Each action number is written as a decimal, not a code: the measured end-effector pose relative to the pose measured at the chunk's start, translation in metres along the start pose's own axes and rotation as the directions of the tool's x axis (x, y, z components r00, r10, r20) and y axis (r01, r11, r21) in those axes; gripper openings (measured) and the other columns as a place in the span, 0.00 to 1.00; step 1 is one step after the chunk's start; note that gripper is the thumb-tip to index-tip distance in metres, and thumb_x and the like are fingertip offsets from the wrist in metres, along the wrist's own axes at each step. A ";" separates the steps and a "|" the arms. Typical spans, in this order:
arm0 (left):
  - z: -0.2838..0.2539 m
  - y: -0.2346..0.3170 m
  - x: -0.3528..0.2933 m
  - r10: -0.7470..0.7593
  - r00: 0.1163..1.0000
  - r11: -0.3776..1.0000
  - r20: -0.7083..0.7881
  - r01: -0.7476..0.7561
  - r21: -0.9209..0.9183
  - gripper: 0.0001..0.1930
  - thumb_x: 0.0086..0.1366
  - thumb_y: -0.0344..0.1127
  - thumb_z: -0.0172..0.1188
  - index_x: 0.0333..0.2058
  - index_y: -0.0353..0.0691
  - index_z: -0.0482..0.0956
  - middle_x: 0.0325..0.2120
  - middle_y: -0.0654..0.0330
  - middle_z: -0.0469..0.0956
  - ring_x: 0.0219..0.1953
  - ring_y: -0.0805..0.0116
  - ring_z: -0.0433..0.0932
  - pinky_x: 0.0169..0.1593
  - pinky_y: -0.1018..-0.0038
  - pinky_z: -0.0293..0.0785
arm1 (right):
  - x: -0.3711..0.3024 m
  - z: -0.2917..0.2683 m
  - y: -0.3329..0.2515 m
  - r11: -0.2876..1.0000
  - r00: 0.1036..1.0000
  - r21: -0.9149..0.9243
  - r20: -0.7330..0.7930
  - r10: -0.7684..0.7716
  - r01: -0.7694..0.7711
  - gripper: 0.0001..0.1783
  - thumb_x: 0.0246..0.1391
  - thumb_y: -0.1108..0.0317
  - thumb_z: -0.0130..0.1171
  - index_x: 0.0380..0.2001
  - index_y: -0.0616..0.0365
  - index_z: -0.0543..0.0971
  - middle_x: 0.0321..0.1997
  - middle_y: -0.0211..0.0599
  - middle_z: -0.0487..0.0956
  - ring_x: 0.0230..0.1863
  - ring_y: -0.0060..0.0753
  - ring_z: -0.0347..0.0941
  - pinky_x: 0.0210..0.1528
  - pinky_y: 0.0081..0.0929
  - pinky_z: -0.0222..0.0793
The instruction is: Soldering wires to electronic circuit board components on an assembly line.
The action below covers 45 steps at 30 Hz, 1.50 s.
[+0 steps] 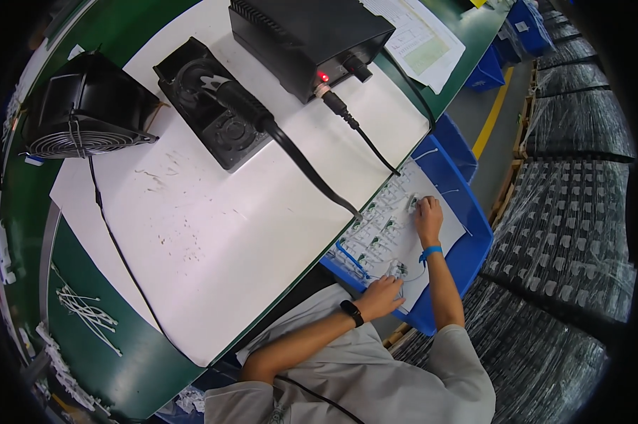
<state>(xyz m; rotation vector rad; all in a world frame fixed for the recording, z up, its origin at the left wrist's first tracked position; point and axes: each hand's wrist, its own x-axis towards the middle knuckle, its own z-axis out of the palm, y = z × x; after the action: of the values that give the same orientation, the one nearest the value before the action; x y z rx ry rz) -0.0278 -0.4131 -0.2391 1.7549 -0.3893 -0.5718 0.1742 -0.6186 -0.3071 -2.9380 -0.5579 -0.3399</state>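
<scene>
Both my hands are over a blue bin [480, 244] at the right of the workbench. On a white sheet [439, 265] inside it lie several small white parts with green boards [375, 242]. My right hand [428, 220], with a blue strap on its wrist, has its fingers closed at a small white-and-green part [413, 203]. Lower down, my left hand [379, 297], a black band on its wrist, has curled fingers beside a small pale part with thin wires [398, 269]. What the left fingertips hold is hidden.
A soldering iron [234, 99] rests in a black stand [227, 145] on the white-covered bench. Behind are a black control box [308, 39] and papers [425, 42]; a black fan [86, 106] stands left. White cable ties [86, 311] lie nearby. Wrapped pallets [566, 233] stand right.
</scene>
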 end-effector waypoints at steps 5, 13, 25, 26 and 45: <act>-0.003 0.001 0.002 0.018 1.000 0.999 -0.017 -0.018 -0.028 0.24 0.65 0.42 0.63 0.53 0.30 0.75 0.45 0.42 0.78 0.51 0.42 0.76 0.54 0.55 0.74 | -0.001 0.010 -0.005 0.998 0.995 -0.055 0.102 0.001 0.005 0.06 0.50 0.76 0.64 0.31 0.59 0.77 0.36 0.42 0.76 0.40 0.50 0.72 0.42 0.44 0.71; 0.001 -0.004 0.001 0.033 0.999 0.998 -0.032 -0.035 -0.045 0.23 0.65 0.41 0.62 0.53 0.30 0.75 0.45 0.43 0.77 0.51 0.42 0.75 0.55 0.55 0.73 | -0.002 0.005 -0.016 0.986 0.969 0.129 0.236 0.070 -0.103 0.03 0.52 0.76 0.63 0.31 0.60 0.79 0.36 0.43 0.76 0.42 0.50 0.72 0.42 0.44 0.73; -0.007 0.003 0.002 0.019 1.000 0.997 -0.020 -0.021 -0.081 0.23 0.66 0.40 0.63 0.54 0.31 0.74 0.47 0.42 0.77 0.53 0.41 0.74 0.56 0.56 0.72 | -0.007 -0.003 0.002 0.992 0.968 0.110 0.247 0.033 -0.062 0.04 0.53 0.77 0.63 0.32 0.61 0.78 0.37 0.44 0.75 0.42 0.51 0.72 0.41 0.43 0.74; -0.006 0.002 0.002 0.008 1.000 0.997 -0.007 -0.009 -0.073 0.22 0.67 0.40 0.63 0.54 0.31 0.74 0.47 0.42 0.77 0.53 0.42 0.74 0.57 0.56 0.72 | -0.005 -0.003 -0.002 0.991 0.963 0.124 0.268 0.005 -0.040 0.04 0.52 0.76 0.63 0.32 0.61 0.78 0.37 0.44 0.75 0.42 0.51 0.72 0.42 0.43 0.74; -0.001 -0.004 0.004 0.022 0.999 0.995 -0.041 -0.026 -0.097 0.21 0.68 0.41 0.61 0.52 0.31 0.75 0.47 0.43 0.78 0.54 0.44 0.75 0.58 0.57 0.71 | -0.003 0.009 -0.018 0.998 0.976 0.061 0.213 -0.043 0.031 0.05 0.54 0.73 0.65 0.33 0.60 0.79 0.36 0.40 0.75 0.41 0.48 0.73 0.39 0.42 0.74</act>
<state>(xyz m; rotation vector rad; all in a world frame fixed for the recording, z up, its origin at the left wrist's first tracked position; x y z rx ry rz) -0.0239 -0.4138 -0.2440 1.6635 -0.3489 -0.5298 0.1660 -0.6015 -0.3146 -2.9303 -0.6383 -0.0089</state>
